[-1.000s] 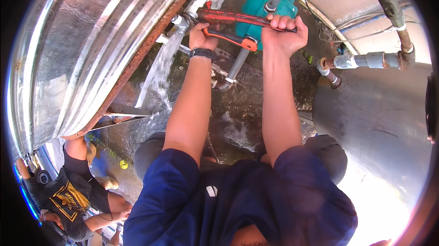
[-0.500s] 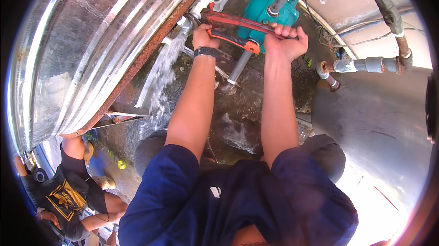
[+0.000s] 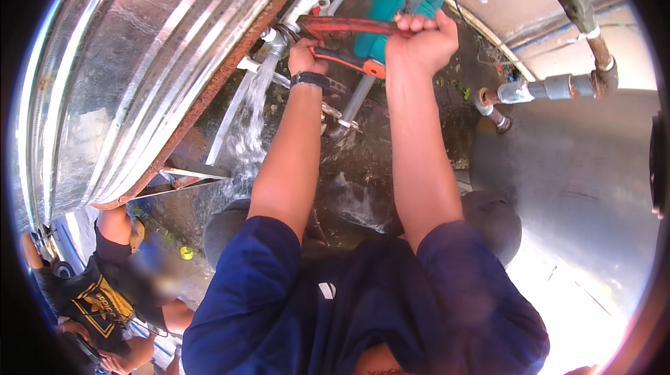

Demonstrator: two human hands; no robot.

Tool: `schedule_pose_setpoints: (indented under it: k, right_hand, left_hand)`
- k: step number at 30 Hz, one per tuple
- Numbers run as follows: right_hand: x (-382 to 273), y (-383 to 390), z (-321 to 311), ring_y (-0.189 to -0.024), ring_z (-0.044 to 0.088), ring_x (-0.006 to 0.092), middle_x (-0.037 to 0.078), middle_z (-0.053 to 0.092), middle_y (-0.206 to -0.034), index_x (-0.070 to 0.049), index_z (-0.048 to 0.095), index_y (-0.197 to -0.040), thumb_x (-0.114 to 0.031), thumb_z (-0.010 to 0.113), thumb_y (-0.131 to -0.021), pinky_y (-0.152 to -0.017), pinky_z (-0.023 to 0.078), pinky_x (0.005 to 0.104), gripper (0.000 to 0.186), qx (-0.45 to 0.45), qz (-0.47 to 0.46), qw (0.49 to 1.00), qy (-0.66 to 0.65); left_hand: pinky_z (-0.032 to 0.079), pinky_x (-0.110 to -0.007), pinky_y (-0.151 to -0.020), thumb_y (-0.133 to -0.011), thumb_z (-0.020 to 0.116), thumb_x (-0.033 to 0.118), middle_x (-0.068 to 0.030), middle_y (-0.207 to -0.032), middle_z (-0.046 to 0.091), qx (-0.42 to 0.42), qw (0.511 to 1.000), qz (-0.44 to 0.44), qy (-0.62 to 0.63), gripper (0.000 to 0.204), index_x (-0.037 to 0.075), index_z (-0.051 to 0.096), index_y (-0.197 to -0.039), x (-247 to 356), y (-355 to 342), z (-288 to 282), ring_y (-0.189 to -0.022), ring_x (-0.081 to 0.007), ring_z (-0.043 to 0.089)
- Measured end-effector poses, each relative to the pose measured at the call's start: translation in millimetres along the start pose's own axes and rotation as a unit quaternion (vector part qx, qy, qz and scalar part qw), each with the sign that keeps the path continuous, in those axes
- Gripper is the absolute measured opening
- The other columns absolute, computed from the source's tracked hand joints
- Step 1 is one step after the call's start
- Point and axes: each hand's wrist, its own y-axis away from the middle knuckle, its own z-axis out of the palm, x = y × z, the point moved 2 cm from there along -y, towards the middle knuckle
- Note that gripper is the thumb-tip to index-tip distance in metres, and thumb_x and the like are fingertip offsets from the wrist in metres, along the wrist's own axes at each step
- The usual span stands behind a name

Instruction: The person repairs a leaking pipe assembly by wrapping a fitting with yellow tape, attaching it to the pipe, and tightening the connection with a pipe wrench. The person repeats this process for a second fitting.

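Observation:
My right hand (image 3: 423, 41) is closed around the handle end of a red pipe wrench (image 3: 349, 25). The wrench's head reaches left to a grey pipe fitting (image 3: 277, 41), where water pours out in a stream (image 3: 256, 92). Just below, my left hand (image 3: 306, 59) is wrapped round a tool with an orange-and-black handle (image 3: 349, 60). That handle sticks out rightward under the red wrench; its head is hidden by my fingers. Behind the right hand stands a teal pump (image 3: 370, 36), partly covered, with a grey pipe (image 3: 357, 101) running down below it.
A rusty-edged corrugated metal tank (image 3: 118, 89) fills the left. At right are a rounded metal tank (image 3: 569, 166) and jointed pipes (image 3: 551, 87). Water runs over the wet ground (image 3: 356, 200). A person in a black shirt (image 3: 94, 305) is at lower left, near a yellow roll (image 3: 186, 253).
My right hand has shifted up and left with the red wrench's handle, covering more of the pump. My left hand keeps its hold. The view has shifted slightly; the other person's arm has moved.

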Motion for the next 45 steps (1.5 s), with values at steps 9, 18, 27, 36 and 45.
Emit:
schedule_pose_setpoints:
  k: [9,18,27,36,45]
  right_hand:
    - [-1.3,3.1,3.5,-0.054,0.046,0.0199,0.005,0.047,-0.06,-0.007,0.046,-0.069,-0.015,0.059,-0.095,-0.061,0.044,0.0385,0.03,-0.103,-0.003,0.994,0.047]
    - [-3.2,-6.7,-10.6,-0.055,0.049,0.0214,0.007,0.047,-0.06,-0.008,0.043,-0.064,-0.021,0.056,-0.099,-0.064,0.047,0.0404,0.04,-0.196,-0.005,0.978,0.071]
    - [12.5,14.5,38.4,-0.057,0.044,0.0198,0.005,0.045,-0.061,-0.009,0.044,-0.068,-0.028,0.055,-0.102,-0.064,0.045,0.0396,0.041,-0.242,-0.084,0.959,0.124]
    - [62.2,37.8,129.9,-0.06,0.043,0.0103,-0.002,0.045,-0.062,-0.01,0.049,-0.065,-0.044,0.051,-0.105,-0.059,0.036,0.0278,0.053,-0.376,-0.217,0.86,0.268]
    - [31.4,13.5,96.7,-0.057,0.046,0.0147,0.0,0.046,-0.062,-0.01,0.049,-0.067,-0.03,0.059,-0.1,-0.06,0.04,0.0321,0.039,-0.256,-0.055,0.943,0.204]
  left_hand:
    - [0.053,-0.041,-0.082,-0.088,0.061,0.011,-0.0089,-0.094,0.063,-0.004,0.998,0.02,-0.062,0.012,0.002,0.059,-0.096,9.7,47.1,18.7,-0.088,-0.0235,0.064]
    - [0.047,-0.033,-0.065,-0.079,0.065,0.024,-0.0099,-0.071,0.068,0.043,0.872,0.094,-0.479,0.025,0.002,0.068,-0.067,-39.0,152.1,53.7,-0.068,-0.0188,0.063]
    - [0.053,-0.036,-0.082,-0.081,0.065,0.031,-0.0236,-0.082,0.07,0.033,0.856,0.118,-0.502,0.057,-0.02,0.047,-0.099,-47.6,151.2,49.4,-0.082,-0.0323,0.069]
    - [0.054,-0.04,-0.081,-0.076,0.082,0.046,-0.0305,-0.096,0.069,-0.016,0.837,0.139,-0.529,0.079,-0.017,0.044,-0.103,-62.6,124.3,25.1,-0.094,-0.0377,0.07]
    - [0.043,-0.046,-0.099,-0.086,0.068,0.039,-0.0179,-0.118,0.057,0.041,0.977,-0.036,-0.204,0.058,-0.003,0.051,-0.123,-27.2,129.2,38.4,-0.11,-0.0285,0.057]
